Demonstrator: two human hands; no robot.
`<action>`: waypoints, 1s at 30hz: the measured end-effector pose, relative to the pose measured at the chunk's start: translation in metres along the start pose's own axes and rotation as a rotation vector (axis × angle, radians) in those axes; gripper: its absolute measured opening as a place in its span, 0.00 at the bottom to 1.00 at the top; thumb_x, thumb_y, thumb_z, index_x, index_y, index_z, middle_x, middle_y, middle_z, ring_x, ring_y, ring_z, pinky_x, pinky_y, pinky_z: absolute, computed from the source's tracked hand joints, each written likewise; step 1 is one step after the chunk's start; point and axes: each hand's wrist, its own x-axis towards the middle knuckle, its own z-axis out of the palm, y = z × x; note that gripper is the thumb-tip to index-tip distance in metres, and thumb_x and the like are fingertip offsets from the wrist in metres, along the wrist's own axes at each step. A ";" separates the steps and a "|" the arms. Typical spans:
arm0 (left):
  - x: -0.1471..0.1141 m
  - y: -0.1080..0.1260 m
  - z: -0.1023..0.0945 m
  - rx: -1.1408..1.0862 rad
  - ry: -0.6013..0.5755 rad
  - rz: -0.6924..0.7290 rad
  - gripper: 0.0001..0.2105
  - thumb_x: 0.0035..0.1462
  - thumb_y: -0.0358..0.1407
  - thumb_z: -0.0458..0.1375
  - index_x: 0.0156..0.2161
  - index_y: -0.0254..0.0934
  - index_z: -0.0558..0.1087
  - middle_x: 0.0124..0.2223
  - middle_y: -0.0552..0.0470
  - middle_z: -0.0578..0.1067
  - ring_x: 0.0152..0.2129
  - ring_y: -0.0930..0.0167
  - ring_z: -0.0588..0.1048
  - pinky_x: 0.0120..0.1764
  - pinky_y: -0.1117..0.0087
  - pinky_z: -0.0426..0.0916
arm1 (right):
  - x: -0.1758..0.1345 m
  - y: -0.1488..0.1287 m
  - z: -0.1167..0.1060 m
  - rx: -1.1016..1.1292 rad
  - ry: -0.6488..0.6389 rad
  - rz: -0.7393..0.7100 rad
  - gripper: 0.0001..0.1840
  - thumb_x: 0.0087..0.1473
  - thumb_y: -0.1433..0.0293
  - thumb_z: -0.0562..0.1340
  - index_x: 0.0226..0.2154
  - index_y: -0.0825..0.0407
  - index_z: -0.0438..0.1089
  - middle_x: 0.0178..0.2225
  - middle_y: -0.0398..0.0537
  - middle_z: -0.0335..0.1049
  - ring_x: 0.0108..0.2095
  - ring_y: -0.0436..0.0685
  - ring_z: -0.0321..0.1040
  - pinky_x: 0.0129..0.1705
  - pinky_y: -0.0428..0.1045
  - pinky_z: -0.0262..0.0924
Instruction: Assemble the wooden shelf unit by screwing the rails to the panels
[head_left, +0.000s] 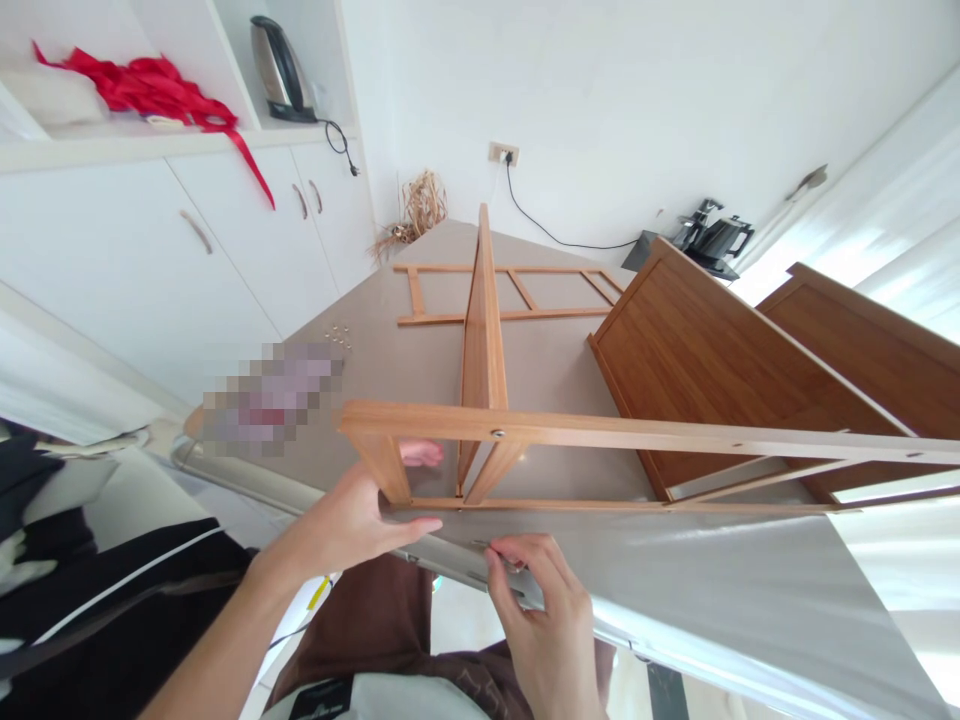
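A wooden ladder-like side frame [592, 431] stands on its long edge along the near side of the table, with a wooden shelf panel [486, 330] meeting it at a crosspiece. A bolt head [498, 433] shows in the upper rail above that joint. My left hand [360, 515] is around the frame's left end, fingers stretched through the opening and thumb apart in front; whether it touches the wood is unclear. Below the lower rail, my right hand [544, 595] pinches a small thin metal piece [480, 544], mostly hidden by the fingers.
A second ladder-like frame [450, 319] lies flat behind. Large wooden panels [735, 360] stand at the right. Several small metal fittings [339, 336] lie beside a blurred patch [274, 400] at the left. A black appliance [716, 240] sits at the back right.
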 end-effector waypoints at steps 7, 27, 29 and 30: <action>0.015 -0.007 0.000 0.048 -0.066 0.075 0.21 0.58 0.42 0.62 0.55 0.41 0.69 0.54 0.47 0.77 0.52 0.62 0.75 0.60 0.58 0.67 | 0.004 -0.003 0.012 -0.039 -0.077 -0.020 0.07 0.66 0.71 0.57 0.39 0.48 0.70 0.35 0.45 0.71 0.34 0.52 0.71 0.37 0.46 0.68; 0.019 -0.013 0.003 -0.125 -0.180 0.124 0.21 0.58 0.31 0.57 0.57 0.46 0.67 0.52 0.52 0.74 0.42 0.69 0.73 0.51 0.66 0.70 | 0.010 -0.006 0.023 -0.177 -0.199 -0.032 0.07 0.68 0.70 0.54 0.39 0.47 0.68 0.36 0.45 0.72 0.37 0.55 0.71 0.39 0.48 0.65; 0.019 -0.019 0.004 -0.169 -0.197 0.150 0.25 0.55 0.30 0.56 0.59 0.46 0.66 0.51 0.52 0.73 0.41 0.69 0.73 0.51 0.65 0.69 | 0.007 -0.005 0.024 -0.244 -0.191 -0.020 0.08 0.68 0.68 0.54 0.40 0.46 0.69 0.37 0.46 0.74 0.37 0.56 0.72 0.38 0.49 0.65; 0.020 -0.023 0.004 -0.182 -0.214 0.159 0.27 0.54 0.30 0.57 0.59 0.46 0.65 0.50 0.51 0.73 0.42 0.68 0.72 0.51 0.64 0.69 | 0.005 -0.005 0.024 -0.281 -0.188 -0.023 0.09 0.69 0.67 0.54 0.40 0.45 0.69 0.37 0.46 0.74 0.37 0.57 0.72 0.38 0.49 0.65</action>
